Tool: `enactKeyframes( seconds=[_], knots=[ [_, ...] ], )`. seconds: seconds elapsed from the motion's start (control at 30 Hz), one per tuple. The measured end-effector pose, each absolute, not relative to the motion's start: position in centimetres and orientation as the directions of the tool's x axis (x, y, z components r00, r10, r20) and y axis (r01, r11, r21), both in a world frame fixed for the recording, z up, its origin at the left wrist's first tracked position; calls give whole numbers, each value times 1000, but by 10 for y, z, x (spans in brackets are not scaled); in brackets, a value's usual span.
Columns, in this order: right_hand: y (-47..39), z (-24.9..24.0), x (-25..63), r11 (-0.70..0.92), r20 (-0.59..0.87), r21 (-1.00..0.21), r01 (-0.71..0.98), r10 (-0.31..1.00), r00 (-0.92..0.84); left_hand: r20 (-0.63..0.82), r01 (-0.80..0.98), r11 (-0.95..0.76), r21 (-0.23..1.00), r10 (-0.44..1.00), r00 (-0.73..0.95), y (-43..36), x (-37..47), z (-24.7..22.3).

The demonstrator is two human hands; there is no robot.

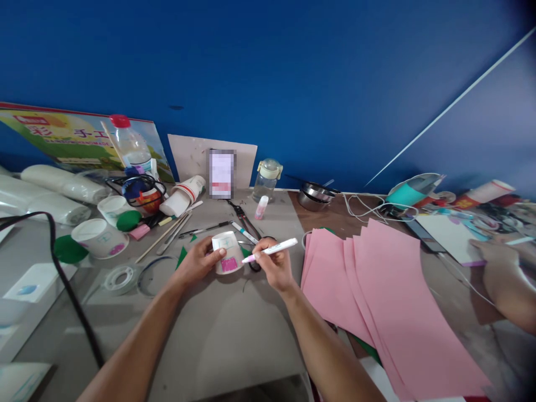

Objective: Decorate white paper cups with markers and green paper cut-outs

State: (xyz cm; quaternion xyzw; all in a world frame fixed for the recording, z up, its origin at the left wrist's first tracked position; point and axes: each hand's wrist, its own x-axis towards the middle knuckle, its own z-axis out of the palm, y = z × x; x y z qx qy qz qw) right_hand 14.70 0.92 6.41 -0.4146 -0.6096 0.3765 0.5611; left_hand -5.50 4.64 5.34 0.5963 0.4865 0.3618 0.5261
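My left hand (201, 259) holds a white paper cup (226, 245) by its left side, tilted, with its side facing me. A filled magenta patch and faint teal lines mark the cup. In my right hand (273, 264) is a white marker (278, 246) with a pink tip. The tip points left, close to the cup's right edge; whether it touches cannot be made out. Black scissors (240, 213) lie behind the hands, beside a blue and white marker (244, 231). Small green scraps lie around the cup.
Pink paper sheets (389, 296) lie to the right, with another person's arm (508, 285) beyond them. A phone (221, 173) leans at the back near a glass jar (267, 180). Drawn-on cups (98, 237), clear tape (120, 278) and a capped bottle (129, 139) stand left.
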Motion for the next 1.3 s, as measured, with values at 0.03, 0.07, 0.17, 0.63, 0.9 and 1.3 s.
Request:
enactKeyframes(
  seconds=[0.03, 0.07, 0.17, 0.63, 0.9, 1.3],
  knots=[
    [10, 63, 147, 358, 359, -933, 40, 933, 18, -94, 182, 46, 982, 960, 265, 45, -55, 55],
    [12, 61, 148, 346, 344, -938, -6, 937, 63, -106, 162, 64, 985, 959, 265, 45, -54, 56],
    [16, 58, 146, 344, 316, -928, -140, 930, 188, -127, 101, 103, 990, 953, 275, 43, -53, 58],
    [12, 57, 139, 449, 472, -859, 246, 881, 41, -132, -167, 182, 969, 953, 273, 47, -60, 42],
    [10, 53, 139, 605, 586, -672, 427, 787, -193, -172, -283, 235, 930, 958, 230, 43, -58, 48],
    [7, 54, 135, 650, 631, -599, 468, 743, -224, -107, -276, 177, 945, 963, 249, 41, -58, 44]
  ],
)
